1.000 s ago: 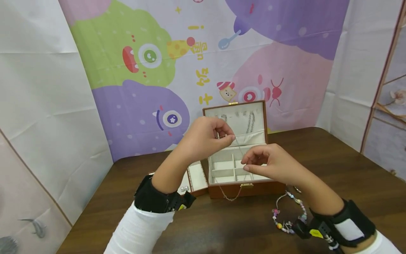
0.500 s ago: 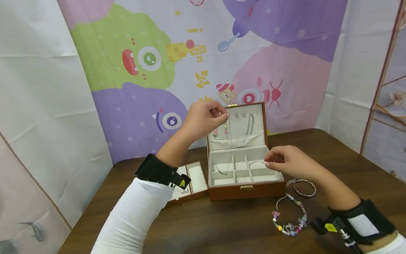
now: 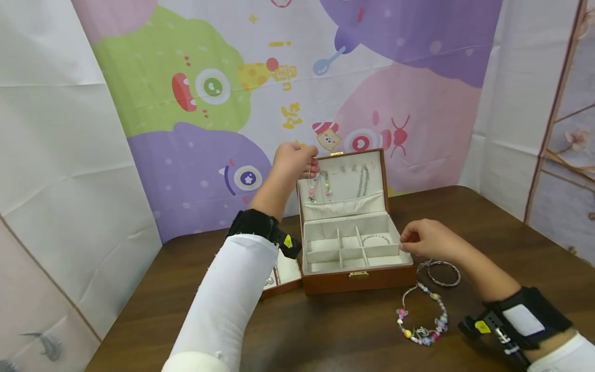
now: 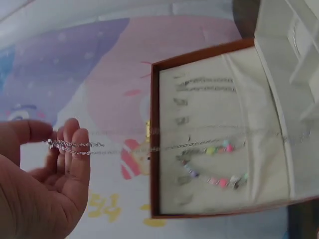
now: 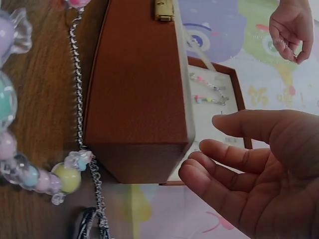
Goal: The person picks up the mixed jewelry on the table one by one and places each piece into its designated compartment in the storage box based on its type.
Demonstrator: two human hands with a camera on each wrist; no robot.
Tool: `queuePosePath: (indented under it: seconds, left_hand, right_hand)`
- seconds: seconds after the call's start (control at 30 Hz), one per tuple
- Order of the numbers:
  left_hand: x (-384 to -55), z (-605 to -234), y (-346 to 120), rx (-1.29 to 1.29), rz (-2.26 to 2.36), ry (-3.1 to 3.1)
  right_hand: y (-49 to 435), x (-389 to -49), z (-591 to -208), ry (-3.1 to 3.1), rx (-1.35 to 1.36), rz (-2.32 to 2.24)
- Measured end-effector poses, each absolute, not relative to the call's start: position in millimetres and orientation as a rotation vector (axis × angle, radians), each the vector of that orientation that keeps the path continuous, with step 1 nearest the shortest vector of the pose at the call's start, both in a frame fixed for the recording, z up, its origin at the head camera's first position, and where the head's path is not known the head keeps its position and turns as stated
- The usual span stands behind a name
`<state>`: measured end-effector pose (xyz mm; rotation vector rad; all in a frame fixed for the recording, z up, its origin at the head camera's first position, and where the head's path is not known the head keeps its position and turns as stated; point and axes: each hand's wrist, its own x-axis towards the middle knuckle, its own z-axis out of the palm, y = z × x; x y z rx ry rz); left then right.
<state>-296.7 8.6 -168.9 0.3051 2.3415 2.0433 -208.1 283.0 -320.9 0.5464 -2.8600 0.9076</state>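
My left hand [image 3: 295, 160] is raised in front of the lid's upper left corner and pinches a thin silver chain necklace [image 4: 192, 145] that hangs down across the lid. The brown jewelry box [image 3: 381, 279] stands with its lid [image 3: 350, 194] raised. Colourful beaded strands [image 4: 219, 181] and a doubled silver chain [image 3: 362, 181] hang on the lid's white lining. Beside the box's right edge, my right hand [image 3: 429, 238] holds nothing, its fingers loosely bent and the thumb apart. A silver bangle [image 3: 376, 235] lies in the back right compartment.
On the table right of the box lie a colourful beaded strand [image 3: 426, 341] with a silver chain and a silver bangle [image 3: 443, 285]. A shallow tray [image 3: 287, 285] with pearl-like studs [image 3: 269, 280] sits left of it, partly behind my left arm. A cartoon backdrop [image 3: 223, 77] hangs behind.
My left hand has risen and moved left with the chain, which hangs lower along the lid. My right hand has left the chain and moved right; the bangle in the compartment now shows fully.
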Motion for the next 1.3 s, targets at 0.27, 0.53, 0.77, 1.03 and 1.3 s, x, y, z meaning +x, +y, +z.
queuePosePath:
  seconds: [0.27, 0.53, 0.77, 1.03, 1.3]
  left_hand:
    - [-318, -180, 10, -0.035, 2.459, 1.886]
    - [-337, -193, 20, -0.143, 2.677, 1.614]
    - [-343, -202, 37, -0.099, 2.742, 1.446]
    - [-347, -213, 65, 0.048, 2.831, 1.081]
    - [-347, -222, 85, -0.111, 2.810, 1.086]
  right_hand:
    - [281, -211, -324, -2.872, 0.549, 0.859]
    - [284, -211, -323, -2.877, 0.576, 0.851]
    - [284, -211, -324, -2.873, 0.600, 0.870]
    - [283, -210, -329, -2.858, 0.615, 0.863]
    - [285, -212, -327, -2.862, 0.616, 0.855]
